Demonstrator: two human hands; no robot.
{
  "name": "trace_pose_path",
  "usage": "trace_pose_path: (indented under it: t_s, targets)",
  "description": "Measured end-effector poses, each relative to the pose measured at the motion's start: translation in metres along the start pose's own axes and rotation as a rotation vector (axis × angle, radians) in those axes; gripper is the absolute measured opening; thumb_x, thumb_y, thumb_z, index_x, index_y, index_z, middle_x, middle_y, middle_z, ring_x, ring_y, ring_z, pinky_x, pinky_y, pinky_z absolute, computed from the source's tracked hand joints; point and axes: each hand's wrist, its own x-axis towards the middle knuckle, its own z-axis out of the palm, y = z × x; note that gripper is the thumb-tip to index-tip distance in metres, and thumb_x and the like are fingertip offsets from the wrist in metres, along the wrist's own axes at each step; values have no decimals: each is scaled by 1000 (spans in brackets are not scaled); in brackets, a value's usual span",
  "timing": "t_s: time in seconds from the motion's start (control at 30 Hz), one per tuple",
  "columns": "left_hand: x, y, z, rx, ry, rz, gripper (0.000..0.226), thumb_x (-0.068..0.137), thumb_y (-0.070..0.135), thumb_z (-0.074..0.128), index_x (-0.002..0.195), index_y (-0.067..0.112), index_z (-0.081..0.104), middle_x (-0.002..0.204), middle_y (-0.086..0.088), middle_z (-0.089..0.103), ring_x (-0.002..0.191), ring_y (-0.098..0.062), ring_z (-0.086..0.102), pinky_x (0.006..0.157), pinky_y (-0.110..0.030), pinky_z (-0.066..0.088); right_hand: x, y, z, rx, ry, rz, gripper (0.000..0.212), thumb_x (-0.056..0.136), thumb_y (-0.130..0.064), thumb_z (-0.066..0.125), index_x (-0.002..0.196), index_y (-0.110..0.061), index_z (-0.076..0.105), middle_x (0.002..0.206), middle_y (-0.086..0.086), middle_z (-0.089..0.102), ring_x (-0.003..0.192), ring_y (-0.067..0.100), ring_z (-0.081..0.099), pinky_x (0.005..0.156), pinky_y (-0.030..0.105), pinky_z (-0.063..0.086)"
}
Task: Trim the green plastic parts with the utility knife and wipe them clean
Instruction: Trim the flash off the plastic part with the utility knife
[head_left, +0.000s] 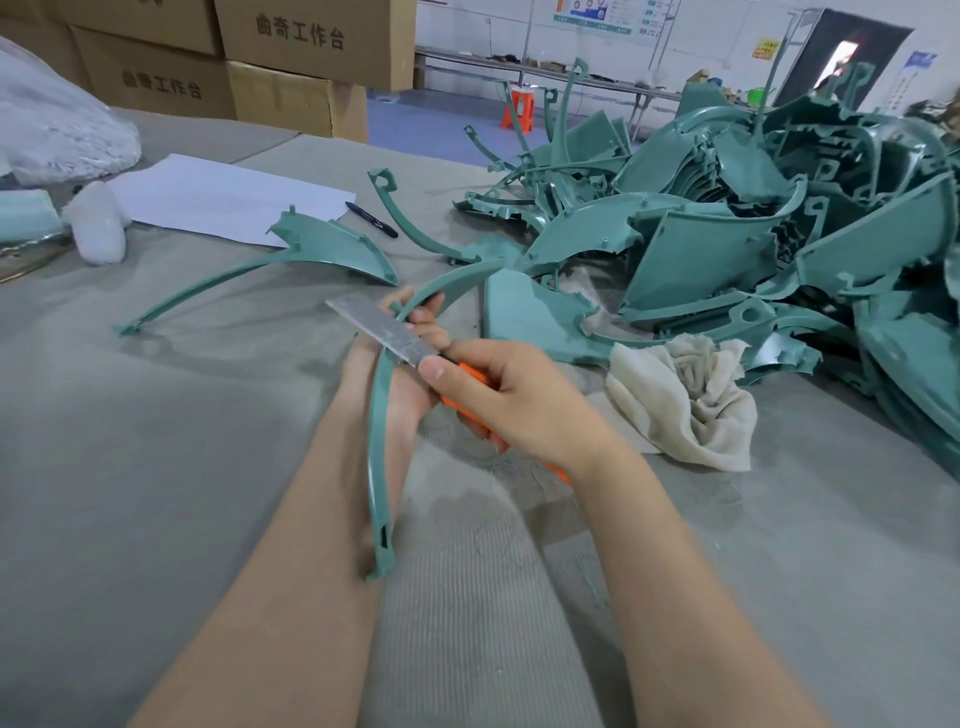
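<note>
I am looking down on a grey cloth-covered table (156, 467) that fills most of the view. At the far right a tangled pile of green plastic parts (779, 218) lies heaped on it, blocking that whole side and spilling towards the middle. Far left stand stacked cardboard boxes (311, 57), and a bulging clear plastic bag (57, 119) sits in front of them. A white sheet of paper (223, 200) lies flat at the far left of the table. Just near of its edge lies a loose green part (332, 249) with a long curved tail. A crumpled beige rag (685, 400) lies right of my hands, touching the near edge of the pile. My left hand (405, 387) has its fingers curled around a curved green strip (376, 457), which arcs up from the near centre towards the pile. My right hand (524, 400) is wrapped around the orange handle of the utility knife (384, 330), thumb by the blade's base, and the long blade lies across the strip right at my left fingers. A black pen (371, 219) lies on the paper's right corner. The boxes are printed 曲奇工作台; the far wall posters are too small for me to read.
</note>
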Motion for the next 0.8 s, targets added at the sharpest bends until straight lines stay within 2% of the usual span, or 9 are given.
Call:
trace_pose_path:
  t_s: [0.07,0.13,0.23,0.33,0.43,0.57,0.63,0.7,0.8]
  targets:
    - [-2,1,-5,34,52,-15,42,104,-1,18,75,18,41,55,14,54,42,11,52,52,-2,41,-1,-3,-1,-25,-38,-11,35,98,-34,56,67,-17,52,51,-10,46,46,8,44,45,20,40]
    - [-7,2,-6,82,15,-12,48,105,5,16,68,16,45,40,14,52,38,7,51,54,-5,41,-2,-5,-2,-42,-80,-17,34,97,-34,57,70,-15,54,53,-8,46,47,9,45,46,21,40]
    - [-7,8,-3,21,-76,-16,71,104,21,23,41,13,54,33,10,43,31,-1,43,51,-11,40,-4,-11,0,-79,-155,-31,33,97,-35,57,69,-18,57,53,-2,48,45,9,45,46,20,40]
    - [-2,17,-2,-403,-132,-121,53,102,22,37,61,-5,58,41,5,42,30,-4,37,43,-14,36,-5,-19,4,-131,-241,-59,33,97,-34,57,71,-14,58,56,7,53,43,5,47,47,14,38]
    - [-1,21,-2,-459,-106,-82,38,100,19,40,77,-6,57,41,2,41,27,-3,35,33,-16,32,-8,-26,4,-164,-338,-45,35,96,-36,58,72,-11,59,55,1,55,41,5,47,48,14,39]
    - [1,23,0,-460,-99,-95,35,100,18,40,78,-4,55,38,2,41,24,-4,35,28,-17,30,-12,-34,3,-109,-548,14,34,96,-35,60,75,-7,60,53,2,52,46,13,48,53,28,45]
    - [2,23,1,-456,-105,-106,34,101,19,41,78,-3,55,38,2,41,24,-4,36,27,-16,29,-14,-37,2,-63,-629,31,32,97,-31,59,75,-8,61,53,3,50,45,12,47,52,29,44]
    - [2,22,2,-428,-131,-130,36,101,21,41,78,-2,55,38,2,42,24,-4,36,27,-16,28,-16,-37,-4,45,-587,27,32,98,-27,56,83,0,63,52,0,50,43,8,45,48,26,43]
    - [1,17,6,-303,-141,-126,45,101,23,39,66,2,57,36,5,43,23,-4,36,27,-12,25,-13,-29,-17,211,-155,44,36,99,-35,50,83,-8,66,52,-5,54,42,8,49,44,20,43]
